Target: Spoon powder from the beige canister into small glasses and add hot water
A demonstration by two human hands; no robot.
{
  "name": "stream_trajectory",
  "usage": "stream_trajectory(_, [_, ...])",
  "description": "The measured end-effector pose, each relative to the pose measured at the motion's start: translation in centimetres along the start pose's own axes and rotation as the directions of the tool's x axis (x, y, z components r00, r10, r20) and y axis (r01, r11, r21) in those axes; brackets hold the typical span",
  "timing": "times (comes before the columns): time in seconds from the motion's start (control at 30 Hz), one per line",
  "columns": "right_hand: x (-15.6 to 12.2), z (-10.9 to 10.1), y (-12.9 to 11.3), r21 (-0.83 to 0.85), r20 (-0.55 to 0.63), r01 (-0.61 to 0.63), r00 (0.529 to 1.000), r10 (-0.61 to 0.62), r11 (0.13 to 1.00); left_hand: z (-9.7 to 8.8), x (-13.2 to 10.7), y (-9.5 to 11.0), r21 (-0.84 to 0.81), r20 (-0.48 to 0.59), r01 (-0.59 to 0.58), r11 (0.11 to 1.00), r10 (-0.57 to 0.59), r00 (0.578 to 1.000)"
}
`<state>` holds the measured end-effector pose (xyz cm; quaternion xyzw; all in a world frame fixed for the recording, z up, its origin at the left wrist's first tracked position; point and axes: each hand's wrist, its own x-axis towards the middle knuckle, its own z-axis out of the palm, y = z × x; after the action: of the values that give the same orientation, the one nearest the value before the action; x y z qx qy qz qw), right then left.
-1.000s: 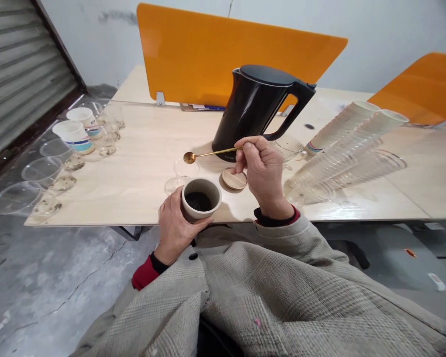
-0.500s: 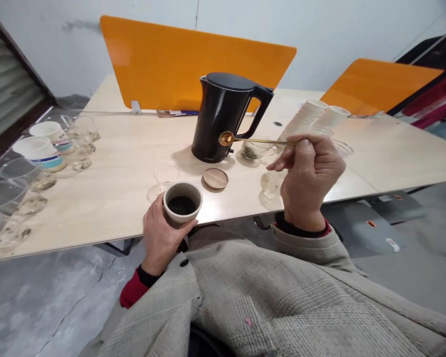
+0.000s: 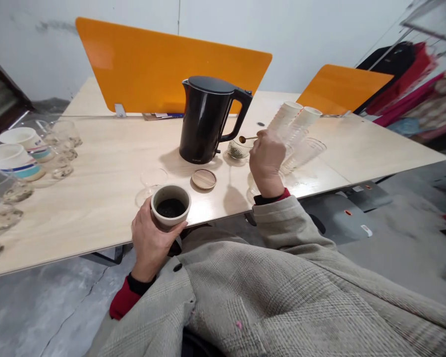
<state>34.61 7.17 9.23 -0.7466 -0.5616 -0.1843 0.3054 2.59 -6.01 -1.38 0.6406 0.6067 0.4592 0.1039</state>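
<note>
There stands the wide orange divider (image 3: pixel 171 69), a second orange panel (image 3: pixel 344 89) to its right, clothes (image 3: pixel 401 82) hanging beyond, grey seats (image 3: pixel 334 225) sitting below the tabletop (image 3: pixel 107 163)!

Orange dividers (image 3: pixel 159 64) stand across a pale wooden table (image 3: pixel 122 144), whose front edge catches a bright sheen, before a smudged white wall (image 3: pixel 223 25). Grey seats (image 3: pixel 329 225) sit below, over a grey, cracked floor (image 3: pixel 63 292). Clothes (image 3: pixel 405 104) hang from a rack (image 3: pixel 429 32) at right.
</note>
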Motion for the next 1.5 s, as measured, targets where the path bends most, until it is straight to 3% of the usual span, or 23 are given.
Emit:
stream_trajectory(0.1, [0.6,0.8,-1.6,-0.137,0.163,-0.110,0.978,0.132,0.984,0.1,0.0,-0.1,0.004,-0.003,-0.011,1.000,0.011,1.000])
stream_trajectory(0.2, [1.2,1.7,-2.4,-0.172,0.222,-0.120,0.962,0.157,0.978,0.1,0.0,-0.1,0.017,-0.010,-0.018,1.000,0.018,1.000])
stream_trajectory(0.37, [0.5,1.7,-1.7,-0.099,0.186,-0.114,0.974,0.131,0.988,0.2,-0.1,-0.1,0.017,-0.008,-0.025,1.000,0.025,1.000])
stream_trajectory(0.47, [-1.9,0.7,-1.3,-0.027,0.120,-0.072,0.990,0.074,0.997,0.1,-0.1,0.0,0.017,-0.002,-0.021,1.000,0.021,1.000])
stream_trajectory(0.53, [-4.1,0.4,-1.6,0.076,0.143,0.010,0.990,-0.020,0.997,0.1,0.0,0.1,0.016,-0.004,-0.015,1.000,0.015,1.000])
stream_trajectory(0.6, [-6.3,0.8,-2.2,0.212,0.240,0.138,0.952,-0.189,0.967,0.1,0.0,0.1,0.012,-0.008,-0.008,1.000,0.008,1.000])
stream_trajectory(0.7, [-8.4,2.4,-3.6,0.331,0.373,0.322,0.819,-0.436,0.887,0.2,0.0,0.1,-0.001,-0.005,-0.005,1.000,0.005,1.000])
stream_trajectory(0.73, [-8.8,3.0,-3.9,0.335,0.397,0.362,0.783,-0.479,0.870,0.2,0.0,0.1,-0.007,-0.005,-0.008,1.000,0.008,1.000])
stream_trajectory(0.8, [-9.2,4.1,-4.4,0.324,0.417,0.396,0.755,-0.505,0.859,0.2,0.0,0.1,-0.012,-0.008,-0.014,1.000,0.014,1.000])
stream_trajectory(0.93, [-9.2,5.0,-4.5,0.350,0.361,0.420,0.764,-0.535,0.837,0.2,-0.1,0.2,0.003,-0.016,-0.010,1.000,0.010,1.000])
stream_trajectory(1.07, [-9.3,5.1,-4.2,0.366,0.336,0.478,0.732,-0.593,0.798,0.3,-0.2,0.4,0.034,-0.007,-0.003,0.999,0.004,1.000])
stream_trajectory(1.27, [-9.0,5.4,-3.7,0.400,0.361,0.438,0.733,-0.577,0.805,0.3,-0.2,0.4,0.065,0.011,-0.006,0.998,0.005,1.000])
stream_trajectory(1.4, [-8.8,3.2,-4.0,0.474,0.317,0.351,0.787,-0.529,0.808,0.3,-0.2,0.5,0.058,0.010,-0.010,0.998,0.009,1.000])
stream_trajectory(1.5, [-9.2,-0.3,-5.2,0.590,0.176,0.380,0.800,-0.574,0.712,0.2,-0.3,0.6,0.051,0.017,-0.002,0.999,0.001,1.000])
